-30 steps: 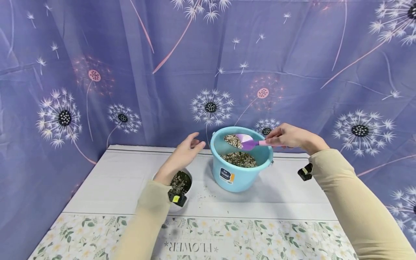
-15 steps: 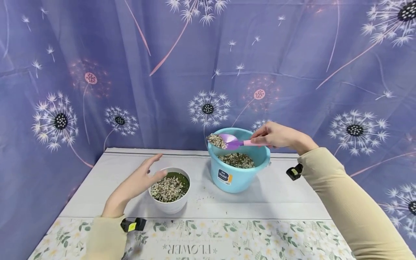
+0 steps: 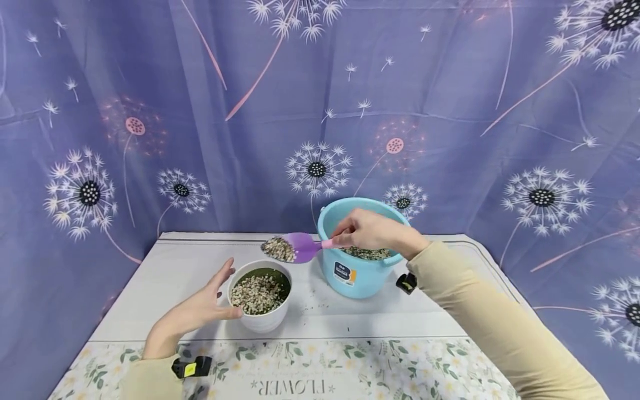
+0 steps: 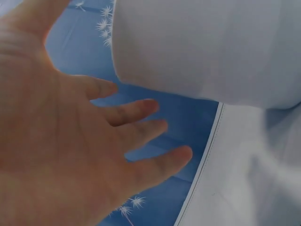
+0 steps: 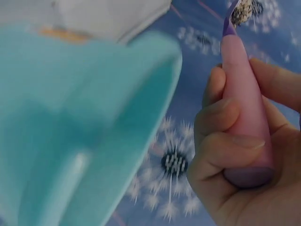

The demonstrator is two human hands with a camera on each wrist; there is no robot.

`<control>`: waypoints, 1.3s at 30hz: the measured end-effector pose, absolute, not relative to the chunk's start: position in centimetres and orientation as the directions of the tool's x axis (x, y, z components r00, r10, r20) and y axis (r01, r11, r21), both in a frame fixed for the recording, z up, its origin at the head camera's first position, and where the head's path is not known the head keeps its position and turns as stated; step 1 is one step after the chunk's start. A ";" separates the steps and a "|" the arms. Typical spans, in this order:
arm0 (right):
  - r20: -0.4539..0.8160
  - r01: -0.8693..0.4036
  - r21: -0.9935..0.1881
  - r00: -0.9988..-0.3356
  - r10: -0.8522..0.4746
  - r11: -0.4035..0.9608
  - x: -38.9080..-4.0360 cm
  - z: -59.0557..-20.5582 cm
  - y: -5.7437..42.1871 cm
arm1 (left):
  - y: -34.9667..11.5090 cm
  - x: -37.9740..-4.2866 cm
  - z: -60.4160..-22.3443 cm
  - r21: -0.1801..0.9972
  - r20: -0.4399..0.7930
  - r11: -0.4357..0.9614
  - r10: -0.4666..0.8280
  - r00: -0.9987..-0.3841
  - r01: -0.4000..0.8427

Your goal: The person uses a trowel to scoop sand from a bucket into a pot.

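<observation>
My right hand (image 3: 372, 230) grips the pink handle of a small purple trowel (image 3: 303, 248); in the right wrist view the fingers curl round that handle (image 5: 244, 103). A heap of pale, grainy potting mix (image 3: 280, 249) fills the trowel's blade, which hangs just above the far right rim of a white pot (image 3: 267, 321). Inside the pot, similar grains lie over dark green material. Beside the pot's left side is my left hand (image 3: 197, 308), fingers spread and thumb near the rim. Whether it touches the pot I cannot tell. The left wrist view shows its palm (image 4: 61, 132) holding nothing.
A light-blue bucket (image 3: 357, 280), partly filled with grainy mix (image 3: 367, 254), stands right of the pot. Scattered crumbs lie on the white cloth (image 3: 320, 316) between them. A flowered strip (image 3: 400, 361) runs along the table's front. Behind hangs a purple dandelion curtain (image 3: 250, 139).
My right hand has carried the loaded trowel left from over the bucket towards the pot. The left hand has moved left and down, from over the pot to its left side.
</observation>
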State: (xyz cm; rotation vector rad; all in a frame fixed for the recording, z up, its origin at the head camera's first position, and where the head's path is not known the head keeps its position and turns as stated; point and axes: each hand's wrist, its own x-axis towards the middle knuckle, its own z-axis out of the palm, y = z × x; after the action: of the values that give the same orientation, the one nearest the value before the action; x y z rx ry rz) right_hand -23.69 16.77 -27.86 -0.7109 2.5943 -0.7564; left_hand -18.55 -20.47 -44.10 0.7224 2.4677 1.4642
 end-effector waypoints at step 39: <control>0.376 -0.578 0.158 -0.714 -0.590 0.800 -19.1 -34.5 9.0 | -19.0 -19.0 -44.9 0.898 0.020 0.372 0.500 -0.866 0.236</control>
State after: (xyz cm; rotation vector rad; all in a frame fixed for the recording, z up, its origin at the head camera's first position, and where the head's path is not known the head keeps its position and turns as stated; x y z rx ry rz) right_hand -19.10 8.96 -34.49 -1.1485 3.3698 0.0522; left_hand -18.95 -19.04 -44.87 0.6536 2.3789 1.4920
